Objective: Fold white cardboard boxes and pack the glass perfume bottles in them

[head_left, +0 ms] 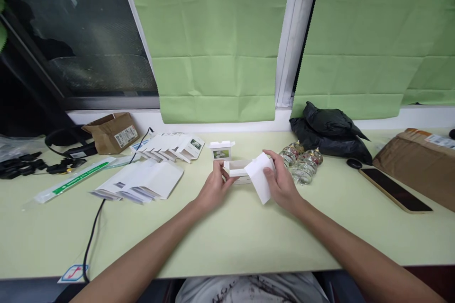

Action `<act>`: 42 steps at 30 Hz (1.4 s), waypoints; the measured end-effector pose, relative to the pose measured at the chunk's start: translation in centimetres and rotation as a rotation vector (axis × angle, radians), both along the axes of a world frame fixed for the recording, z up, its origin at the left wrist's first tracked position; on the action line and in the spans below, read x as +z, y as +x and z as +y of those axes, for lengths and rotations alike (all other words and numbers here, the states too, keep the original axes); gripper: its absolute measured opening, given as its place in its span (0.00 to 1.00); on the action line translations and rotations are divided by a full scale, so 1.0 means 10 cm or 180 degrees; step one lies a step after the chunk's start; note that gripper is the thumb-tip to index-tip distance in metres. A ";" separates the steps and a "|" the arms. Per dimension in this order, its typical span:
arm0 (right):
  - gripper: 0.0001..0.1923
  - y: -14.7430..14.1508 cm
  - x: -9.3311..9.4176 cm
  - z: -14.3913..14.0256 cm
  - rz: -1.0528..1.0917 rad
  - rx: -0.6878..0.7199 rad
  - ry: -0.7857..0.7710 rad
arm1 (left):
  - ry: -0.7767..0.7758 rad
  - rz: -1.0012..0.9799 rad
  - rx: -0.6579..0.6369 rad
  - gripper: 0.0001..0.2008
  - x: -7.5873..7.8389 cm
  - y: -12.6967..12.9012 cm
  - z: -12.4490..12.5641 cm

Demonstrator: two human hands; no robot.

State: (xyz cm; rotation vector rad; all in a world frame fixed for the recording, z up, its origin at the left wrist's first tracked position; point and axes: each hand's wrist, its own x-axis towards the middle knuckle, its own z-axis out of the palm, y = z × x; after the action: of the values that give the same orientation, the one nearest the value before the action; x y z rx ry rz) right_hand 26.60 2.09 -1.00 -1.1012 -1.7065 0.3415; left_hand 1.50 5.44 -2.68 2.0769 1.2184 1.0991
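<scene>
My left hand (215, 186) is closed on the left end of a small white cardboard box (239, 165) whose top is open. Pinched in my right hand (283, 181) is a folded white paper (259, 181), which overlaps the right end of the box. Whether my right fingers also touch the box is hidden by the paper. Just behind the box stands a small white carton (221, 150) with a picture on its front and its flap up. Two clear plastic packs of shiny round pieces (306, 166) lie beyond my right hand.
To the left lie folded white papers (152, 177) and a fanned row of flat white cartons (174, 146). A black cable (95, 225) crosses the table there. An open brown box (115, 133), black bags (329, 132), a phone (396, 190) and a large brown parcel (415, 163) stand around.
</scene>
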 end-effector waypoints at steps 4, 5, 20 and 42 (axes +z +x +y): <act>0.43 0.00 -0.01 0.01 0.0008 0.0275 -0.0104 | -0.0062 0.0055 0.0005 0.17 0.03 0.00 -0.01; 0.45 -0.01 -0.02 0.01 0.0036 0.0259 -0.0139 | -0.0069 0.0040 0.0005 0.17 0.03 0.00 -0.01; 0.29 -0.03 -0.04 0.02 0.0625 -0.0404 0.0439 | 0.0109 0.0304 0.0323 0.21 0.01 -0.04 0.02; 0.15 -0.01 0.09 0.00 0.0898 -0.0149 0.1546 | 0.0806 0.0807 0.0037 0.17 0.06 -0.14 0.07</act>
State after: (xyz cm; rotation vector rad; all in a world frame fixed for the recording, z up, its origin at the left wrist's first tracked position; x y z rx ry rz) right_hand 26.53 2.09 -0.12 -0.6964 -1.4087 0.0404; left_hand 0.14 6.10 -2.09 2.4659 1.2624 1.0662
